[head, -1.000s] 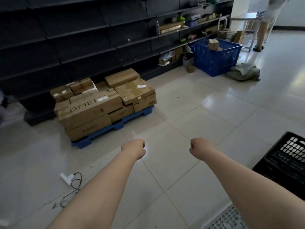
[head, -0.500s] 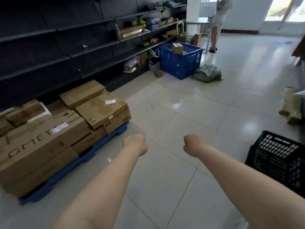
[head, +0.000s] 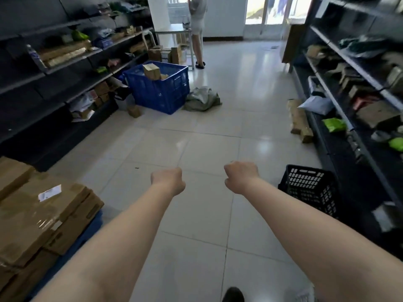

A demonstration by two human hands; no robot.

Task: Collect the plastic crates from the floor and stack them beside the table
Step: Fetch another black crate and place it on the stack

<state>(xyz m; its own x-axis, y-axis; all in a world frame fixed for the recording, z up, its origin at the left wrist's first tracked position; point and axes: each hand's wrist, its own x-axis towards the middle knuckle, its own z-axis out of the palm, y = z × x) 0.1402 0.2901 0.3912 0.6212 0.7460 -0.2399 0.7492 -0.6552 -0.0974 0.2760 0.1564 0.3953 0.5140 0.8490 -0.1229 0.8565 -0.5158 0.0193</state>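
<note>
A black plastic crate (head: 309, 188) stands on the tiled floor at the right, against the right-hand shelving. Farther off at the left a big blue plastic crate (head: 159, 90) holds cardboard boxes. A white table (head: 172, 32) stands at the far end of the aisle. Both my arms reach forward over the floor. My left hand (head: 168, 180) is a closed fist holding nothing. My right hand (head: 241, 176) is likewise clenched and holds nothing, a short way left of the black crate.
Cardboard boxes (head: 41, 216) sit stacked on a blue pallet at the near left. Dark shelving lines both sides. A person (head: 198, 29) stands by the far table. A grey-green bag (head: 201, 99) and long boxes (head: 299, 120) lie on the floor.
The view has swung right, down the aisle: the pallet of boxes slid to the left edge, the right shelving came into view, and the black crate shifted further into frame. Both fists stayed clenched.
</note>
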